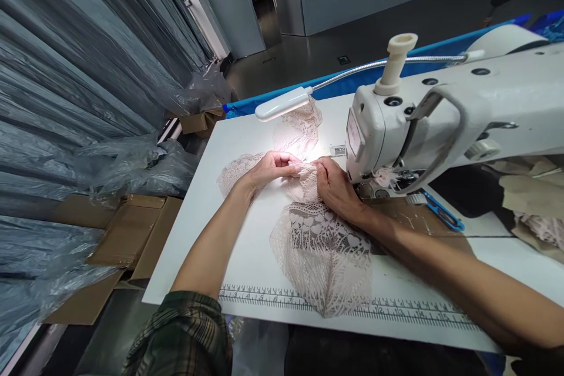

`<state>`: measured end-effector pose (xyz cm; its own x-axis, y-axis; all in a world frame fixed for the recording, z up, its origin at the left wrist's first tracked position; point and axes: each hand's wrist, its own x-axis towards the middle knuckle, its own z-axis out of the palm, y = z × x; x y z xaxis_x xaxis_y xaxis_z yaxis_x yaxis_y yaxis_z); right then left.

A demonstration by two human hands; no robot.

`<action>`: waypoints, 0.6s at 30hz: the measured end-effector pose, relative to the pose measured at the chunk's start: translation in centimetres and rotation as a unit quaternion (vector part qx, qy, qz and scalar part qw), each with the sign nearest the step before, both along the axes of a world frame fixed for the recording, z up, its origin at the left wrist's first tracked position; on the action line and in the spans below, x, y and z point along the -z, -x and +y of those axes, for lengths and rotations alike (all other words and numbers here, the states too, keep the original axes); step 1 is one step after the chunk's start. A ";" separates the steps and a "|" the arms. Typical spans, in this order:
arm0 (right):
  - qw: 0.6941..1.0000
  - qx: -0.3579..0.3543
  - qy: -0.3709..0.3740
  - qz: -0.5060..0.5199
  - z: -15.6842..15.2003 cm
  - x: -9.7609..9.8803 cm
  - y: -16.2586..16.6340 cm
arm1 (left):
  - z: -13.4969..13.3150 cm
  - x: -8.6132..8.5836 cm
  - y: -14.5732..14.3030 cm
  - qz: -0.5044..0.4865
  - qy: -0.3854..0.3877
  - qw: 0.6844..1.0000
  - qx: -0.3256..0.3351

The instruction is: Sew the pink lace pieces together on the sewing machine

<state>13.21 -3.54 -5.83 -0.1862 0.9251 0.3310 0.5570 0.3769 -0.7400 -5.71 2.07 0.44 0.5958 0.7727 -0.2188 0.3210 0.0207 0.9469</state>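
A pale pink lace piece lies spread on the white sewing table, running from the printed ruler near me up under the lamp. My left hand pinches a fold of the lace with curled fingers. My right hand is closed on the same fold, just left of the sewing machine's needle area. Both hands meet at the lit spot in front of the machine head.
A gooseneck lamp shines over the work. Blue snips lie on the table right of the machine head. Cardboard boxes and plastic-wrapped rolls fill the floor at left. More fabric is piled at right.
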 end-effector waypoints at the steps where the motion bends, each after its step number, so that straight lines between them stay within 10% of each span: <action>1: 1.000 0.018 -0.008 0.004 0.1 -0.1 0.1 | 0.0 0.0 -0.1 0.003 -0.007 1.000 -0.005; 13: 0.986 0.019 -0.028 -0.164 -2.7 -1.4 -0.6 | 0.0 0.2 -0.2 0.007 -0.078 0.997 -0.026; 18: 0.995 0.052 -0.050 -0.071 -2.9 -1.5 -0.7 | -0.3 0.4 -0.6 0.025 -0.111 0.993 -0.015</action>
